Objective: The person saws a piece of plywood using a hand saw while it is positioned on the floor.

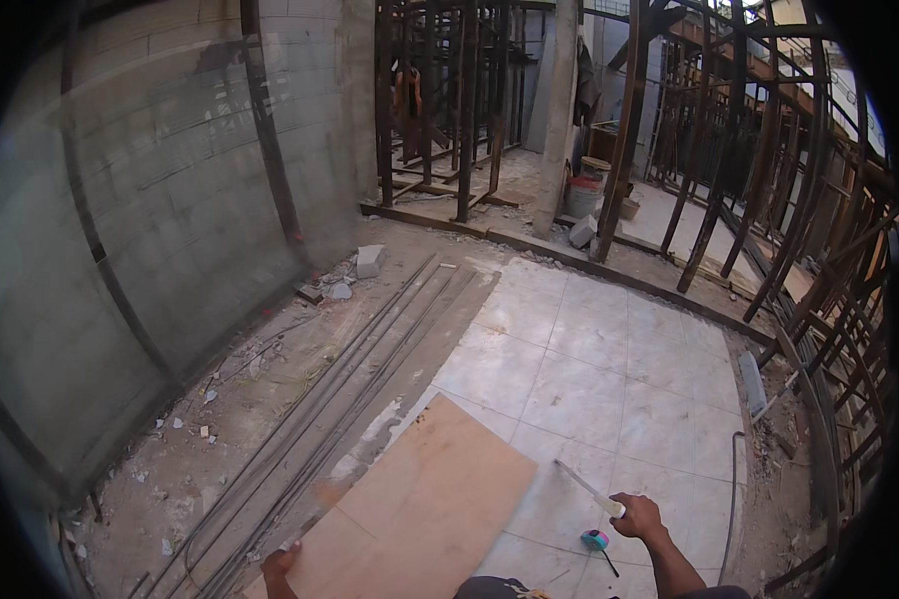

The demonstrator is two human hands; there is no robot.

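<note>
- Holding a long thin-bladed tool (597,496) in the right hand (639,514), with fingers clamped round its pale handle.
- Pointing the blade forward and leftward from those fingers, with its tip near the right corner of the light brown board (440,489).
- Touching the board's near left edge with the left hand (278,571); impossible to tell whether pinching or only resting there.
- Facing most of the board ahead and to the right of the left fingers, well apart from the right ones.
- Reaching up from the lower edge with the right forearm, slanted leftward to the wrist; showing little more than hand and wrist on the left.
- Close to the right fingers, on their near left side: a teal and pink tape measure (594,540) on the pale tiled floor (584,389).
- Right of the right fingers: a bent grey rod (734,499).
- Ahead of the left fingers, beyond the board's left side: long metal bars (320,417).
- Far ahead of both hands: dark upright posts (467,120).
</note>
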